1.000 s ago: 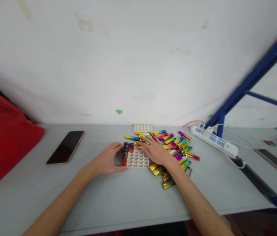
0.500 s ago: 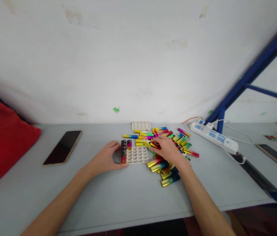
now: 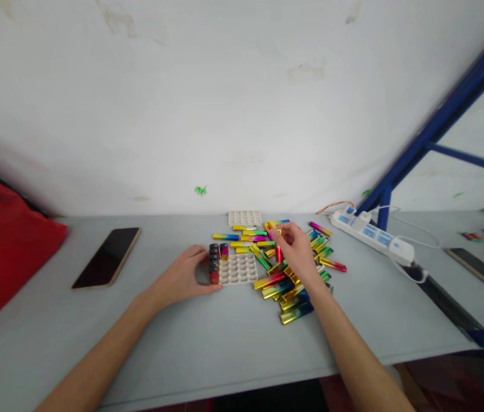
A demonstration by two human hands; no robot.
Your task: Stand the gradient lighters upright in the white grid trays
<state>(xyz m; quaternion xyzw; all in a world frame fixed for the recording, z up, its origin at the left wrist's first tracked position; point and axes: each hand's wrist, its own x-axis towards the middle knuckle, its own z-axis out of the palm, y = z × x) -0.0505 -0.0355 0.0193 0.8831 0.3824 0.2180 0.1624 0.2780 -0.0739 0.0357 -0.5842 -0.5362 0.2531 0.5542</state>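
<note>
A white tray (image 3: 238,270) with rows of round pockets lies on the table. Several black-topped tubes (image 3: 213,264) stand upright in its left column, and another one (image 3: 223,252) is beside them in the second. My left hand (image 3: 186,272) curves around the tray's left end, thumb at the near corner and fingers at the far side. Between the fingertips of my right hand (image 3: 296,247), a shiny red-and-gold tube (image 3: 278,253) is held upright just above the pile. Metallic gradient tubes (image 3: 270,280) lie heaped around and under that hand.
A second pocketed tray (image 3: 244,218) lies against the wall. At the left are a dark phone (image 3: 107,257) and a red cloth-like item (image 3: 6,246). A white power strip (image 3: 373,237) with cables lies at the right, near a blue metal frame (image 3: 422,143).
My right hand has lifted a red-and-gold tube out of the pile and turned it upright. The left hand stays at the tray, and the view has shifted slightly.
</note>
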